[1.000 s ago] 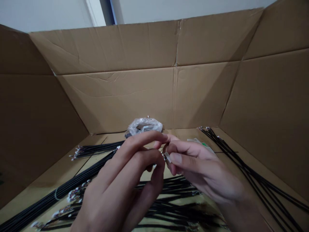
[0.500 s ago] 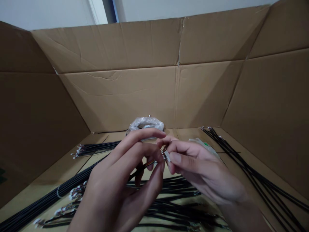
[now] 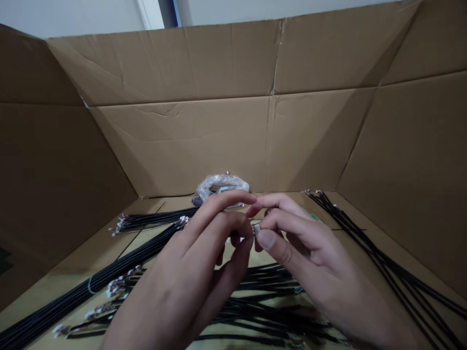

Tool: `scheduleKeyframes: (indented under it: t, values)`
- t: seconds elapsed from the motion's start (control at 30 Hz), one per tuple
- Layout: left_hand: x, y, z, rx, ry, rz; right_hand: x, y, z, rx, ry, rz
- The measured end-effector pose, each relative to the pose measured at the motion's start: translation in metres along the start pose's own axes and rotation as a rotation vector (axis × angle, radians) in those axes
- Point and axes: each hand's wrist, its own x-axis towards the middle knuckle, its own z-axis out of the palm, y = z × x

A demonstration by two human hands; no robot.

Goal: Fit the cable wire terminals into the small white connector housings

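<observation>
Both my hands meet just above the box floor, fingertips almost touching. My right hand [image 3: 310, 253] pinches a small white connector [image 3: 257, 229] between thumb and forefinger. Facing it, my left hand [image 3: 189, 262] has its thumb and fingers pressed together at the thin wires of a black cable, whose body my fingers now hide. Whether the wires sit inside the connector I cannot make out. Below my hands, several black cables [image 3: 251, 318] lie side by side, their white connector ends [image 3: 116, 287] towards the left.
Cardboard walls [image 3: 182, 121] stand at the back and sides. A tied bundle of black cables [image 3: 120, 272] runs along the left, with a shorter bunch [image 3: 153, 219] behind it. More black cables [image 3: 375, 253] lie at the right. A clear plastic bag [image 3: 219, 183] rests against the back wall.
My hands have shifted slightly right. The connector has turned in my right fingers, and the cable's coloured wires, visible before, are now hidden behind my left fingers.
</observation>
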Motion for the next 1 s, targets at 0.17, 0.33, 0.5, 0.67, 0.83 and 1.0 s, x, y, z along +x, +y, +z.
scheduleKeyframes:
  t: [0.17,0.33,0.5,0.67,0.83,1.0]
  values:
    - [0.0,-0.002,0.005,0.021,0.004,0.013,0.002,0.0,0.004,-0.08,0.027,-0.053]
    - [0.001,-0.002,0.003,0.02,0.032,-0.01,0.005,0.004,0.001,0.049,-0.011,-0.015]
    - [0.0,0.001,0.001,0.099,0.108,0.009,0.005,0.005,-0.006,0.197,-0.048,0.052]
    - [-0.005,0.002,-0.001,0.129,0.161,0.022,0.004,0.003,-0.008,0.161,-0.011,-0.001]
    - [-0.007,0.002,-0.002,0.137,0.131,0.006,0.003,0.009,-0.009,0.063,0.105,-0.181]
    - [-0.006,0.003,-0.003,0.158,0.176,0.046,0.001,0.011,-0.008,-0.024,0.155,-0.3]
